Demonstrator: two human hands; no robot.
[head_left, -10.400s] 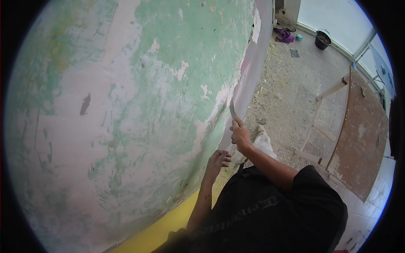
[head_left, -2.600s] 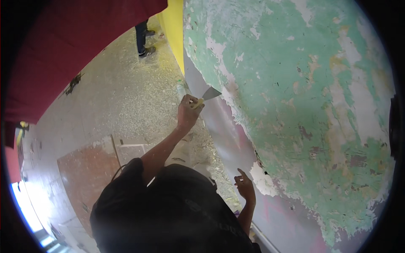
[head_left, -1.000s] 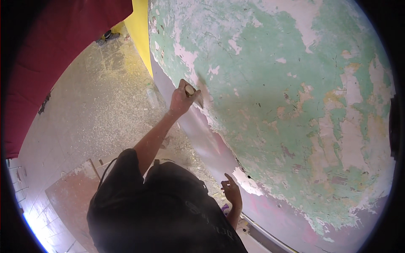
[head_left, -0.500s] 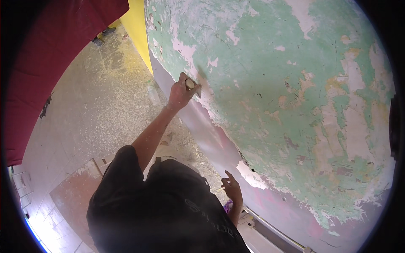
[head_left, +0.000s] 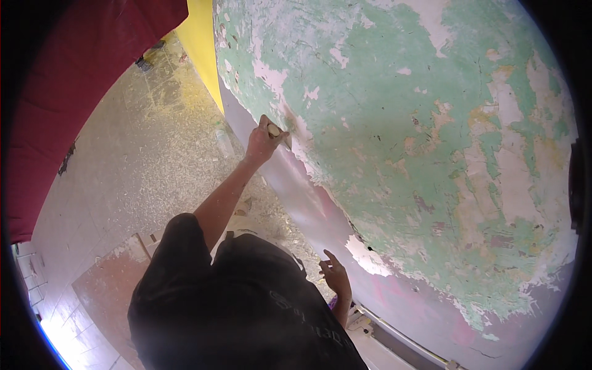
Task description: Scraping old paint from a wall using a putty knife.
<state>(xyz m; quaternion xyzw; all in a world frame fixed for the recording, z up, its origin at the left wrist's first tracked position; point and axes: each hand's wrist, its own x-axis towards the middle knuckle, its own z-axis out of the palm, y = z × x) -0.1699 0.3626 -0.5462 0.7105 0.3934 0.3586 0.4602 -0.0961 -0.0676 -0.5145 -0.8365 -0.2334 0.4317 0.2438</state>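
My left hand (head_left: 264,143) is closed round a scraper (head_left: 274,129); the pale, rounded end of its handle shows between thumb and fingers. Its thin blade, mostly hidden, meets the wall (head_left: 382,123) at the ragged lower left edge of the green paint. That wall is patchy, with flaked green paint over pale pinkish and whitish layers. Lower right, my right hand (head_left: 336,275) hangs beside the bare grey-pink lower wall, holding nothing, its fingers apart and partly bent.
Paint flakes litter the floor (head_left: 166,160), where a clear plastic bottle (head_left: 224,143) lies near the wall. A reddish board (head_left: 114,290) is at lower left. Dark red cloth (head_left: 74,92) hangs at far left, a yellow panel (head_left: 203,49) beyond. A pipe (head_left: 401,335) runs low along the wall.
My left hand has shifted slightly down and to the left with the scraper, along the paint edge. My right hand has moved a little to the left.
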